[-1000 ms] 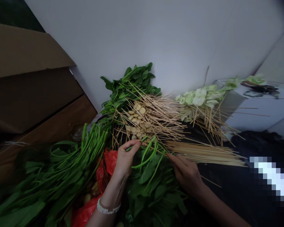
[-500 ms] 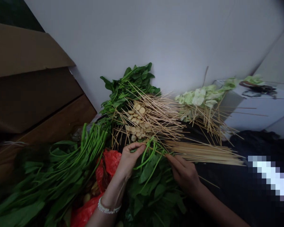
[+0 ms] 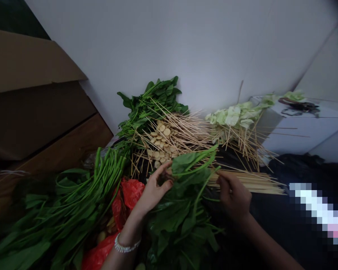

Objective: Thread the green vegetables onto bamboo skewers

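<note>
My left hand (image 3: 156, 187), with a beaded bracelet at the wrist, is curled at the edge of a leafy green stalk (image 3: 197, 164). Its thumb and forefinger stand partly apart, while the other fingers go behind the leaf. The stalk's pale cut stems point up and to the right. Below it hangs a heap of broad-leaved greens (image 3: 183, 221). To the right, my right hand (image 3: 235, 193) is closed, its fingertips close to a stem end and the bundle of bare bamboo skewers (image 3: 250, 182). What those fingers hold is hidden.
Skewered potato-like slices (image 3: 160, 140) lie behind my hands, with skewered greens (image 3: 154, 97) beyond. Skewered cabbage leaves (image 3: 233, 114) are at back right. More loose greens (image 3: 73, 202) and a red plastic bag (image 3: 132, 193) lie left, below a cardboard box (image 3: 36, 108). A pale wall (image 3: 186, 41) closes the back.
The stalk has swung round, its stems now pointing up and right. My right hand has moved right, away from the left. My left hand's pinch has loosened.
</note>
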Demonstrator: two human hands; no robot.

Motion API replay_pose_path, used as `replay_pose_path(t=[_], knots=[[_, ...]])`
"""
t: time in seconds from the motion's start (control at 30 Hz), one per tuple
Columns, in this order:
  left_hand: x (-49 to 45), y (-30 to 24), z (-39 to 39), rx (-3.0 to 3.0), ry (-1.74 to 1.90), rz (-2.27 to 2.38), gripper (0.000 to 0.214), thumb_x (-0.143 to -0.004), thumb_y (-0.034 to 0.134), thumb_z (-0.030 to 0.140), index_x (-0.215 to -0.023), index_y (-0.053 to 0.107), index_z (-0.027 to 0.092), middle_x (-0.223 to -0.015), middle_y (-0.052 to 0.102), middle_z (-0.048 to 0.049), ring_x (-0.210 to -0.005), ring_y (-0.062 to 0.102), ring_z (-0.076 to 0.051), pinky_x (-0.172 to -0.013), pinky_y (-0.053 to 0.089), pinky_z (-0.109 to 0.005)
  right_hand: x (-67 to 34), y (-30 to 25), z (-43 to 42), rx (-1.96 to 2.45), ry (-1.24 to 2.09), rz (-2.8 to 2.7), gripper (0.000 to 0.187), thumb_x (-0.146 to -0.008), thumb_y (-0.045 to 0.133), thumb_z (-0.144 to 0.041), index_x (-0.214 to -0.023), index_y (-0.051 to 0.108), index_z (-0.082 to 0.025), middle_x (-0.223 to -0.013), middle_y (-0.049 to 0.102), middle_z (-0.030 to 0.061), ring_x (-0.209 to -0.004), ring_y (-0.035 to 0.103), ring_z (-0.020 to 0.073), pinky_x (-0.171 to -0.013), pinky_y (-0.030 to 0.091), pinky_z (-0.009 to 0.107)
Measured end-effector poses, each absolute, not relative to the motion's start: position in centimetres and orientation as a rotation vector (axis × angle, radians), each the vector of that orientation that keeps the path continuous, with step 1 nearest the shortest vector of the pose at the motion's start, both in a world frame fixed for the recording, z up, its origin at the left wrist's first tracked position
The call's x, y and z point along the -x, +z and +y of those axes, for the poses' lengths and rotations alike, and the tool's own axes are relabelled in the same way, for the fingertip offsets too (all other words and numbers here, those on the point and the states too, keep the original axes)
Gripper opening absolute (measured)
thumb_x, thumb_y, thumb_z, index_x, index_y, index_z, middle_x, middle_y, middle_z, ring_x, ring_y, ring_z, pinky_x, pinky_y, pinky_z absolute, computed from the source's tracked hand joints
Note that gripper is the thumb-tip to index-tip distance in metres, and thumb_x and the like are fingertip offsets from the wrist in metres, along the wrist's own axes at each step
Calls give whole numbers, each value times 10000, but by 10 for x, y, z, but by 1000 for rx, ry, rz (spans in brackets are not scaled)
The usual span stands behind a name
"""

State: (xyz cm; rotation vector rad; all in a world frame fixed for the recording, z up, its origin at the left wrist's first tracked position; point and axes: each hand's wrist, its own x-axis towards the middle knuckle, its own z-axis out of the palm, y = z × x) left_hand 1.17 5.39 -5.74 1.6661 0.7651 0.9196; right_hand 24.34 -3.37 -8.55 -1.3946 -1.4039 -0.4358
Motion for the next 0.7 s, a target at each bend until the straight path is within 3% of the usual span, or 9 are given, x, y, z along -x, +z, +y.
replay_pose_path(t=[0.07,0.23,0.4,0.53,0.6,0.7], knots=[[-17,-60,51,-1788,954,824,533,-883,579,410,-1359,483,191,-1113,682,-105,-994,647,-233,-894,492,-352,-250,-81,-33,1472,-394,-1271,174,-938,476,-234,-980,638,-187,-681,663,3,-563,620,135,-553,480,240],[-32,-65,36,-2440,892,826,327,-893,583,267,-1218,598,233,-1182,641,-83,-1109,576,-226,-980,446,-386,-258,-73,-33,1526,-300,-1119,213,-940,442,-284,-947,625,-174,-729,659,21,-592,599,144,-552,445,251],[-39,-69,29,-2705,612,775,502,-855,519,88,-1327,532,260,-1074,662,-73,-1044,565,-233,-916,458,-408,-254,-75,-32,1502,-227,-1145,187,-929,465,-274,-952,626,-183,-725,654,16,-563,584,136,-535,432,247],[-33,-62,37,-2503,695,787,189,-909,531,208,-1010,691,218,-909,665,-60,-945,568,-219,-879,452,-380,-252,-81,-32,1457,-152,-1154,150,-922,497,-255,-986,619,-197,-679,624,-15,-546,576,123,-543,443,236],[-25,-54,42,-2320,781,794,159,-923,527,254,-885,671,197,-1007,659,-73,-1002,574,-216,-910,440,-367,-252,-83,-31,1439,-109,-1157,150,-930,492,-247,-1002,615,-200,-679,612,-23,-546,569,115,-552,450,233],[-15,-44,47,-2009,853,775,165,-955,466,279,-893,594,196,-1108,657,-80,-1095,581,-219,-969,425,-366,-251,-85,-31,1433,-86,-1150,149,-934,492,-250,-1002,614,-198,-691,606,-21,-565,568,113,-562,455,235]])
